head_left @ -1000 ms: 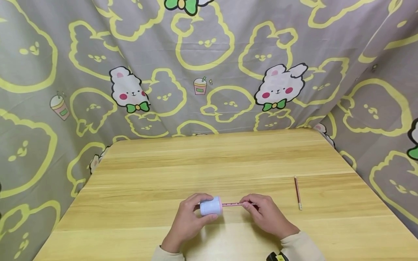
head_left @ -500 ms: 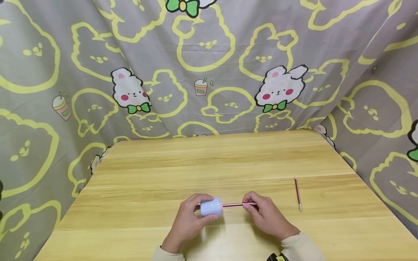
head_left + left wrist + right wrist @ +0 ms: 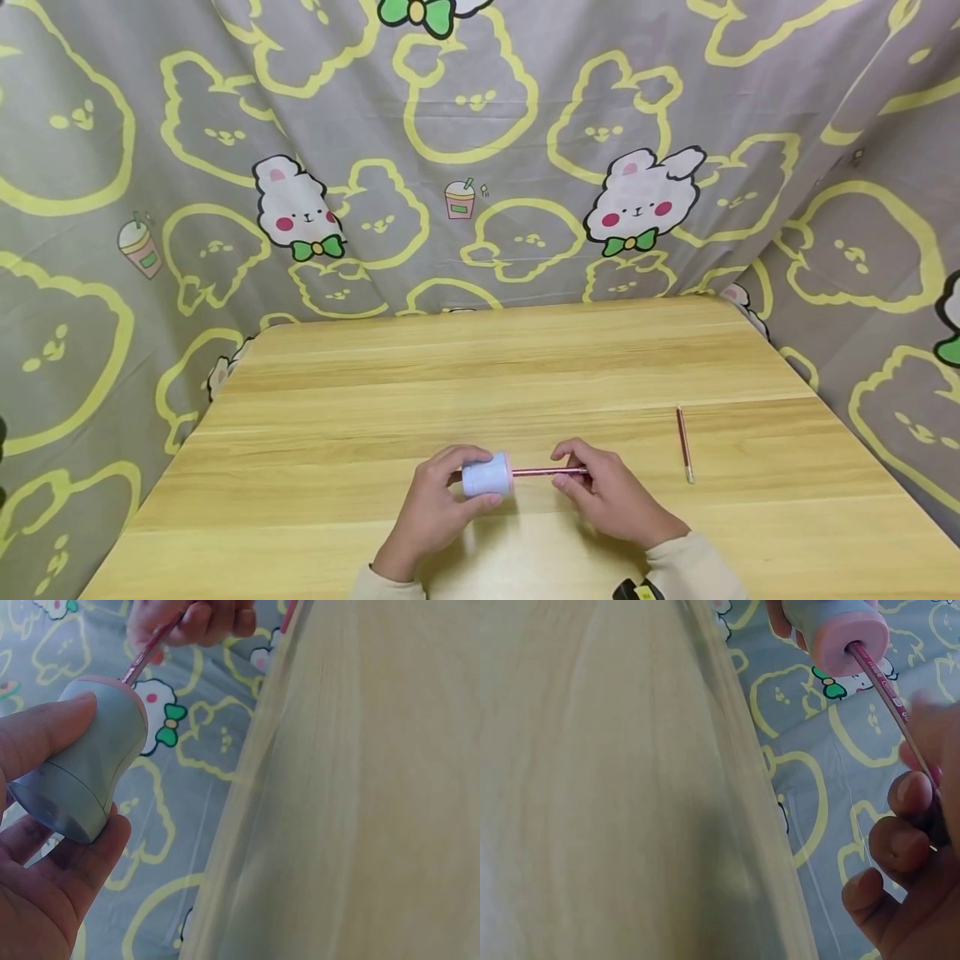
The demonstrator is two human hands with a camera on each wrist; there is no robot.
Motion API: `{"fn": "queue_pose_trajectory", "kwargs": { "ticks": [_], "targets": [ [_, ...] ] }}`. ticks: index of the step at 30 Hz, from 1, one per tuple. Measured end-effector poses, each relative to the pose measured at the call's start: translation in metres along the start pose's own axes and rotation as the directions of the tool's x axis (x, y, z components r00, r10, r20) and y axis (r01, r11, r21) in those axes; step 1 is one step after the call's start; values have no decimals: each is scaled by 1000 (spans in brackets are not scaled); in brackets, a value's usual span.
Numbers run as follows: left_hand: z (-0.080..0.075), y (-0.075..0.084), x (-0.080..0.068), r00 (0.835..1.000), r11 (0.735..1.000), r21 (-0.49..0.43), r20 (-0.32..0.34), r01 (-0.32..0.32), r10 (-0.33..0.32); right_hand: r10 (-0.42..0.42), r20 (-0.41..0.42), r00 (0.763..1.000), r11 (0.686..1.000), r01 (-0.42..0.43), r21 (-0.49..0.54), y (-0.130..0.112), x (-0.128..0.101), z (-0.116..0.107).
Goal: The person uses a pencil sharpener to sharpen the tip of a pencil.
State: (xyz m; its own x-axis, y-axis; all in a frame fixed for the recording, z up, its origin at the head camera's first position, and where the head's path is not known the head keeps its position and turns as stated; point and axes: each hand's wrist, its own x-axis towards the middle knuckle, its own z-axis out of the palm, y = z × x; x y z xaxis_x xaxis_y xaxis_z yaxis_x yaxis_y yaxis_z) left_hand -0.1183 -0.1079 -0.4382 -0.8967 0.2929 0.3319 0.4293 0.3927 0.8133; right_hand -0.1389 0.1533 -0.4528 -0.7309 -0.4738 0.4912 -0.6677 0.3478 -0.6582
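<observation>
Pink pencil [image 3: 546,472] sits in the sharpener [image 3: 486,477] at lower centre; left hand [image 3: 427,510] fingers grip the sharpener, right hand [image 3: 611,500] fingers pinch the pencil.

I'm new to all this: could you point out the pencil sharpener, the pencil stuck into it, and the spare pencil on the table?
sharpener [image 3: 486,477], head view, on its blue body.
held pencil [image 3: 542,472], head view, mid-shaft.
spare pencil [image 3: 684,443], head view, mid-shaft.

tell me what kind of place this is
Probably a makeshift home desk or recording corner: a light wooden table closed in by a grey cartoon-bunny cloth, where hands work a pencil in a small blue sharpener.
</observation>
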Motion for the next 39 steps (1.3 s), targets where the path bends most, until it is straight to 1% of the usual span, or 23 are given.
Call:
{"fn": "queue_pose_trajectory", "kwargs": {
  "ticks": [1,3,7,10,12,15,18,20,22,27,29,33,35,39],
  "targets": [
    [0,0,0,1000,1000,0,0,0,0,2,6,1000,1000,-2,11,0,0,0],
    [1,0,0,1000,1000,-2,-2,1,-1,-7,-3,1000,1000,7,0,0,0,0],
    [1,0,0,1000,1000,4,-3,1,-1,-29,-47,998,996,25,-82,0,-1,1],
    [2,0,0,1000,1000,10,-7,-8,8,-30,-53,998,992,24,-122,1,-1,1],
    [2,0,0,1000,1000,10,-10,-16,16,-6,-30,1000,995,3,-101,1,-1,1],
    [2,0,0,1000,1000,10,-14,-26,26,23,14,1000,999,-23,-40,0,-1,0],
    [2,0,0,1000,1000,9,-14,-24,25,18,24,1000,1000,-18,1,0,-1,1],
    [2,0,0,1000,1000,10,-11,-20,21,2,4,1000,1000,-2,-5,0,-1,1],
    [2,1,0,1000,1000,11,-6,-17,17,-10,-19,1000,999,9,-34,0,-1,2],
    [2,1,0,1000,1000,5,1,-29,29,-19,-40,999,994,14,-112,0,0,2],
    [2,0,0,999,999,9,-1,-37,37,-9,-30,1000,994,6,-106,0,0,2],
    [2,0,0,999,999,21,-7,-43,43,29,4,1000,999,-29,-38,0,0,2],
    [2,0,0,999,999,23,-7,-44,44,35,7,999,999,-35,-15,0,0,2],
    [2,0,0,999,999,22,-4,-39,39,15,-20,1000,998,-16,-55,0,0,3]
  ]
}}
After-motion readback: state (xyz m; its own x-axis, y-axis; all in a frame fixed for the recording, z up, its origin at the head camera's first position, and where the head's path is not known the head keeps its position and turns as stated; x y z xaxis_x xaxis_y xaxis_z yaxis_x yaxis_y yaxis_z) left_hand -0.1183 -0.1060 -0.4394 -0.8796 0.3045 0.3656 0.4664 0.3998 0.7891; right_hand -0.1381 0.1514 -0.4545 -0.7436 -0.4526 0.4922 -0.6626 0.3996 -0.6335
